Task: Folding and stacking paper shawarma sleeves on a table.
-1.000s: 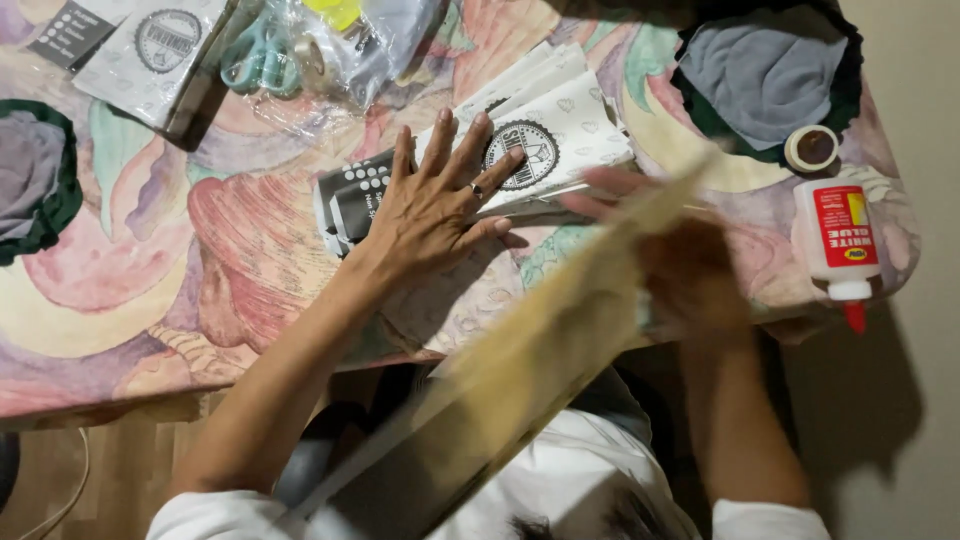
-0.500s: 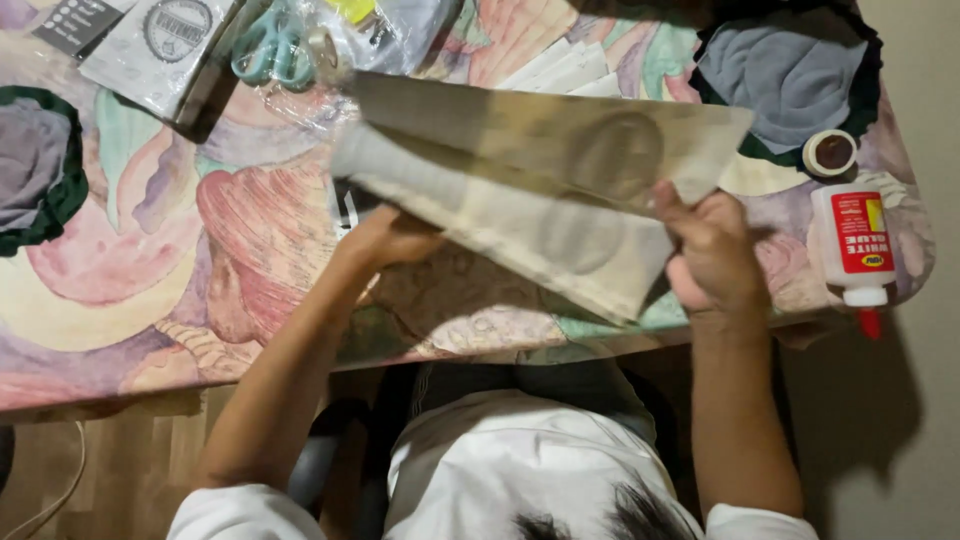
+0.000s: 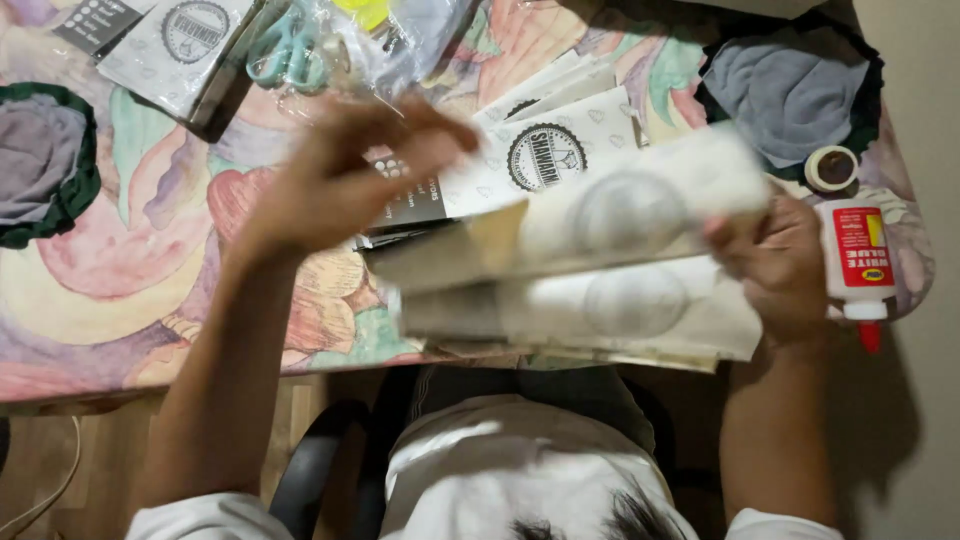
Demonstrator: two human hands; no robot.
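Note:
My right hand (image 3: 770, 265) grips the right end of cream paper sheets (image 3: 620, 270) with a faint round emblem. They are held flat above the table's near edge and look blurred and doubled. My left hand (image 3: 345, 180) hovers blurred over the table, fingers apart and holding nothing, just left of the sheets. Under it lie a black card (image 3: 410, 205) and a stack of white paper sheets with a round black emblem (image 3: 545, 150).
A white glue bottle with a red cap (image 3: 855, 265) and a tape roll (image 3: 832, 168) lie at the right edge. Grey cloths with dark green rims sit at the back right (image 3: 790, 85) and left (image 3: 40, 160). Teal scissors in plastic (image 3: 290, 50) lie at the back on the colourful tablecloth (image 3: 150, 280).
My left hand, pressed flat on the stack a second ago, then held the cream sheet's left end; now it has let go and lifted. My right hand still holds the sheets, now lower.

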